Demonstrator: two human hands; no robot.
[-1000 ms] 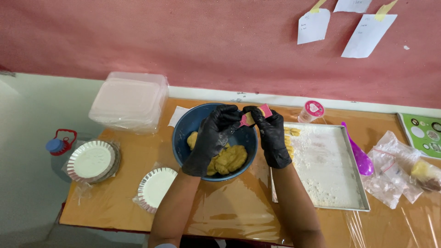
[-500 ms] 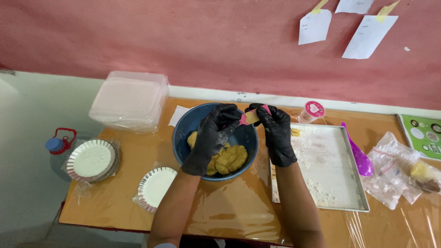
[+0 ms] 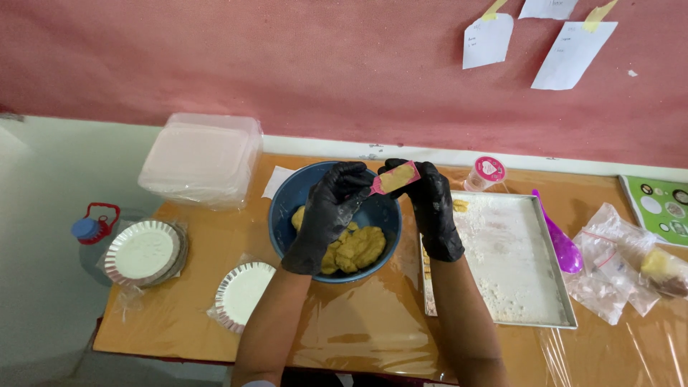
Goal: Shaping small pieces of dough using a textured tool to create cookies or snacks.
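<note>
Both gloved hands meet above the blue bowl (image 3: 287, 215) near the worktop's back edge. The right hand (image 3: 436, 208) pinches a small pink mould (image 3: 395, 178) packed with yellow dough, while the left hand (image 3: 331, 211) closes its fingertips on the mould's near end. Pressing evenly and keeping the mould over the bowl should help crumbs drop onto the dough lump (image 3: 355, 247), not the floured tray (image 3: 512, 261).

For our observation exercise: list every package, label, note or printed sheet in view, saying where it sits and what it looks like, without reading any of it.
Paper notes: on the red wall, upper right; white, taped with yellow strips.
Small cup: behind the tray; clear, round pink lid label.
Printed sheet: table's right edge; green with round pictures.
Plastic bags: right of the tray; clear.
Container stack: table's back left; clear, lidded.
</note>
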